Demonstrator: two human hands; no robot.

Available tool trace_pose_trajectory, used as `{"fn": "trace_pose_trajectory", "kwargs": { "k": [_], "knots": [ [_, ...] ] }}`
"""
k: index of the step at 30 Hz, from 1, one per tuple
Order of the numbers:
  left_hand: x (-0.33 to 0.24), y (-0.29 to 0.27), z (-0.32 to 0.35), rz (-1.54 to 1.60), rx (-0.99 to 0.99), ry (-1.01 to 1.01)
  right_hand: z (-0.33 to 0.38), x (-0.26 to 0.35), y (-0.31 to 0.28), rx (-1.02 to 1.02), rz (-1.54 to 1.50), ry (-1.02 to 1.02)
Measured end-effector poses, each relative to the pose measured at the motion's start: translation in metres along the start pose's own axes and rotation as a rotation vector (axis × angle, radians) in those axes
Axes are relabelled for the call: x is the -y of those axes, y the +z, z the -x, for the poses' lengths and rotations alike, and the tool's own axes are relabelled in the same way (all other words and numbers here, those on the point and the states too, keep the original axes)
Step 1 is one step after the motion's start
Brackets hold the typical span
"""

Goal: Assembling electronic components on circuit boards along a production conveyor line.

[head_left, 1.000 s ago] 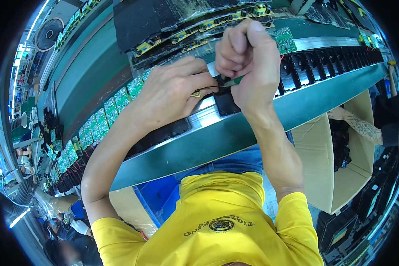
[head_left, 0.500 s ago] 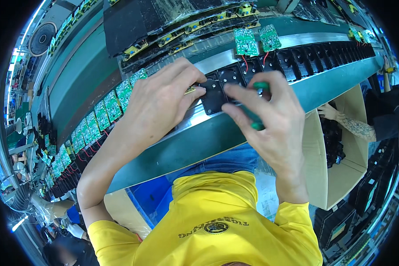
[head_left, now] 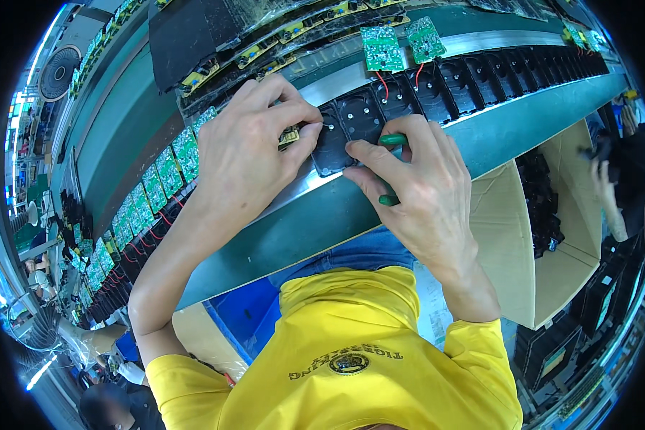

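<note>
My left hand [head_left: 254, 140] is closed in a pinch, with the yellow edge of a small circuit board [head_left: 289, 136] showing beneath its fingers. A thin light wire runs from those fingertips to the upper part of a black plastic case [head_left: 331, 152]. Tucked in my right hand [head_left: 423, 175] is a pair of green-handled pliers [head_left: 394, 139]; their jaws are hidden. The right thumb and forefinger rest on the right edge of that same case. Just to its right sits another black case [head_left: 362, 118] with small metal studs.
Black cases [head_left: 473, 86] continue in a row rightward along the green bench [head_left: 294, 240]. Two green boards [head_left: 382, 50] on red wires stand behind them. More boards [head_left: 153, 197] line the left. A cardboard box [head_left: 505, 244] of black parts is at right, near another person's arm [head_left: 608, 201].
My right hand has moved left, its thumb and forefinger now closer together at the case edge. The left hand keeps its pinch. The co-worker's arm at right has drawn back from the box.
</note>
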State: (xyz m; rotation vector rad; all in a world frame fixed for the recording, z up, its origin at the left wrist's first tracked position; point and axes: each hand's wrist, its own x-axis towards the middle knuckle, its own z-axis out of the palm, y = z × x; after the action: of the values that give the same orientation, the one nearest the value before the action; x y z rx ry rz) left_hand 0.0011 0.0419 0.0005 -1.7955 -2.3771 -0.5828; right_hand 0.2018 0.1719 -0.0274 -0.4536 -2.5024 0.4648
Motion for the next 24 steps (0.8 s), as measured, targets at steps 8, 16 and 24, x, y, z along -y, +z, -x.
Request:
{"fn": "trace_pose_trajectory", "kwargs": {
  "k": [8,16,24],
  "knots": [
    [-0.007,-0.002,-0.005,-0.131,-0.002,0.077,0.0,-0.001,0.002,-0.013,-0.01,-0.009],
    [-0.01,0.003,-0.009,-0.119,-0.003,0.083,-0.002,-0.002,0.0,0.008,-0.011,-0.024],
    [-0.012,0.0,-0.004,-0.121,0.035,0.035,-0.055,0.023,-0.019,-0.107,-1.281,0.141]
  ]
}}
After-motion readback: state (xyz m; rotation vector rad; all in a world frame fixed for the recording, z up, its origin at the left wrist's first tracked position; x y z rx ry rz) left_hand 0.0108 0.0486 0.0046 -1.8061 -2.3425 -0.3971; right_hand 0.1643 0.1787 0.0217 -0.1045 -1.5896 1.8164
